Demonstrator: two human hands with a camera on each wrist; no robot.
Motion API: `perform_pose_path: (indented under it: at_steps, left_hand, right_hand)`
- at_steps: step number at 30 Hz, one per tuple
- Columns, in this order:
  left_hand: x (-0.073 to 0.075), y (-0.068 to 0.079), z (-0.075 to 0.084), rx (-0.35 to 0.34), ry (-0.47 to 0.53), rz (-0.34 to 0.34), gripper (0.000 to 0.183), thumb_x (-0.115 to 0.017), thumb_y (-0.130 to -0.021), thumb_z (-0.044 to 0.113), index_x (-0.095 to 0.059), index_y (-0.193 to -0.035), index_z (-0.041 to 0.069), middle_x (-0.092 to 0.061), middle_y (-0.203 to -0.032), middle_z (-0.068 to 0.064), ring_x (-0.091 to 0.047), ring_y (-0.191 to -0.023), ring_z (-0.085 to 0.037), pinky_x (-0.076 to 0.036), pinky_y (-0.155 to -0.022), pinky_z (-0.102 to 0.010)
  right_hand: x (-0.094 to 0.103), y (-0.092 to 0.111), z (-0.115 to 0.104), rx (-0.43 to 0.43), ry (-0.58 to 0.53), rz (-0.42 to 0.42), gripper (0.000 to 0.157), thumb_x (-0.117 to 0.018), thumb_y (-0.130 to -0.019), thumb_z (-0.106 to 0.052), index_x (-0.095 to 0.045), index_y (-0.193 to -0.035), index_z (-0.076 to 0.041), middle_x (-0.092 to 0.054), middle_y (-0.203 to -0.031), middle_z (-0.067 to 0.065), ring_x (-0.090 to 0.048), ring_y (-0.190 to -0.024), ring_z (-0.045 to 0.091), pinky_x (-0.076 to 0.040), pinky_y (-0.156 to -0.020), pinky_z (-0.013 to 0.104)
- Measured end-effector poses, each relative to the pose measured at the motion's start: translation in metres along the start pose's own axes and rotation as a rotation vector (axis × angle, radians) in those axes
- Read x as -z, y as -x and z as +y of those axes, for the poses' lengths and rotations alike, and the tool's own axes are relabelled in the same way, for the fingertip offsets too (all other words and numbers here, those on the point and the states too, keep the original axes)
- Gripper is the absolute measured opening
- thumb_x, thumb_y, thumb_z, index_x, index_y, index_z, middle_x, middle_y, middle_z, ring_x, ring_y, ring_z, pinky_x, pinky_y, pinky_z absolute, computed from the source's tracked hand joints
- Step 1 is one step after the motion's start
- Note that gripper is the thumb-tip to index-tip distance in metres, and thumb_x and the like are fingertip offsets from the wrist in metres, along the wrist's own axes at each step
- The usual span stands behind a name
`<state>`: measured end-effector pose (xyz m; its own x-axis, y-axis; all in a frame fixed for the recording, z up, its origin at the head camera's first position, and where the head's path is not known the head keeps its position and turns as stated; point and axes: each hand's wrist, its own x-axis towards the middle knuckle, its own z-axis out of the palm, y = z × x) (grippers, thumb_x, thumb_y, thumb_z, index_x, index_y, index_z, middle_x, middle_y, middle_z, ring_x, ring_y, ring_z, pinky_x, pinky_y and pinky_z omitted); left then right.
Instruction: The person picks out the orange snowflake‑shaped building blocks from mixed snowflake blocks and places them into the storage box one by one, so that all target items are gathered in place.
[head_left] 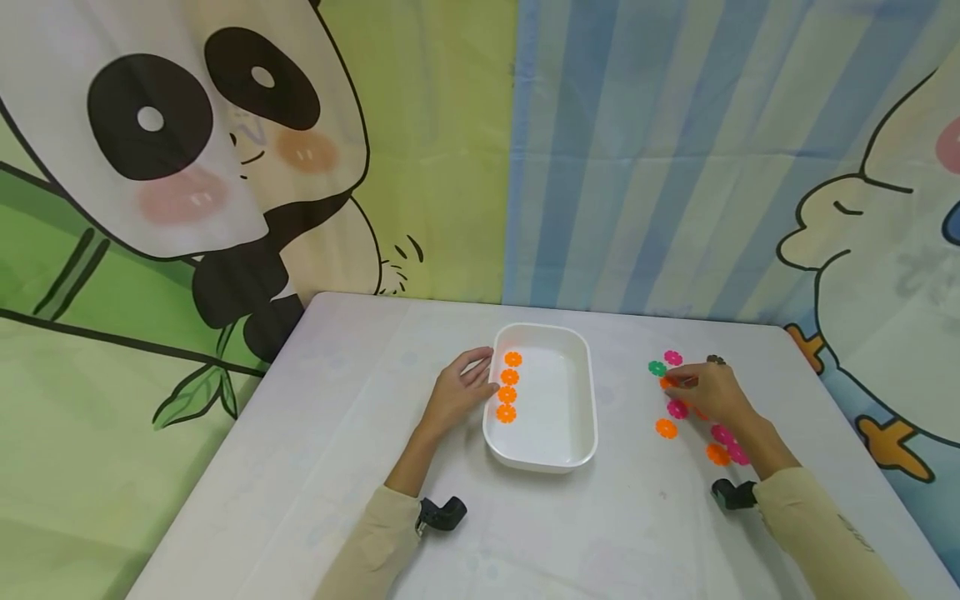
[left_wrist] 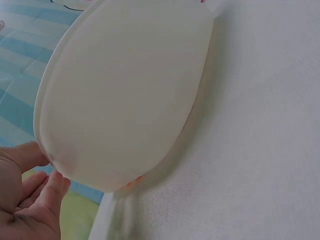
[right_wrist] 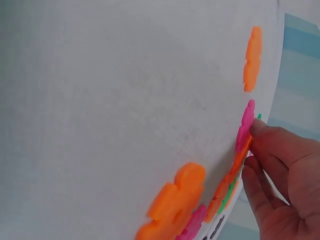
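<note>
A white rectangular tray (head_left: pixel 553 400) stands on the table, with a column of several orange flower-shaped plastic pieces (head_left: pixel 507 394) along its left inner side. My left hand (head_left: pixel 457 396) holds the tray's left rim between thumb and fingers; the left wrist view shows these fingertips (left_wrist: pixel 57 185) against its outer wall. Right of the tray, my right hand (head_left: pixel 711 390) pinches an orange flower-shaped piece (head_left: pixel 667 382) among the loose ones. Beside those fingertips lie a green piece (head_left: pixel 657 368) and a pink piece (head_left: pixel 673 357). The right hand partly covers other pieces.
More loose pieces lie near the right forearm, among them an orange piece (head_left: pixel 717 454) and a pink piece (head_left: pixel 738 453). Another orange piece (head_left: pixel 666 428) lies nearer the tray. A cartoon-printed curtain (head_left: pixel 442 150) hangs behind the white table (head_left: pixel 585 533).
</note>
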<state>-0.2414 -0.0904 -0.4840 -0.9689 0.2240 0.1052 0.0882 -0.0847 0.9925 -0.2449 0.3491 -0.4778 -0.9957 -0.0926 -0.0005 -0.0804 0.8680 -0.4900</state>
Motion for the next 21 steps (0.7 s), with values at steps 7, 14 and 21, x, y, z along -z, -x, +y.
perform_pose_path:
  at_steps: [7,14,21]
  left_hand:
    - [-0.002,-0.001,-0.002,0.015,-0.022,0.026,0.057,-0.072,-0.082,-0.008,-0.054,-0.135,0.004,-0.052,-0.14,-0.011,-0.051,-0.129,-0.026,-0.049,-0.096,-0.025]
    - [-0.003,-0.002,-0.003,0.019,-0.037,0.03,0.056,-0.072,-0.083,-0.006,-0.054,-0.134,0.006,-0.053,-0.139,-0.008,-0.052,-0.128,-0.023,-0.049,-0.096,-0.025]
    - [-0.002,0.0,-0.001,0.01,-0.027,0.035,0.055,-0.071,-0.083,-0.008,-0.054,-0.134,0.004,-0.052,-0.14,-0.011,-0.05,-0.129,-0.029,-0.049,-0.096,-0.025]
  right_hand:
    - [0.001,-0.001,0.0,0.009,0.028,0.01,0.038,-0.078,-0.084,-0.021,-0.07,-0.115,-0.001,-0.069,-0.105,0.018,-0.06,-0.096,0.034,-0.06,-0.078,0.043]
    - [0.003,0.003,-0.003,0.022,-0.014,0.037,0.042,-0.078,-0.083,-0.021,-0.068,-0.118,0.0,-0.068,-0.11,0.02,-0.061,-0.101,0.038,-0.06,-0.077,0.043]
    - [0.008,0.004,-0.027,0.121,-0.071,0.117,0.038,-0.079,-0.083,-0.015,-0.069,-0.117,-0.001,-0.07,-0.108,0.016,-0.066,-0.098,0.034,-0.061,-0.074,0.037]
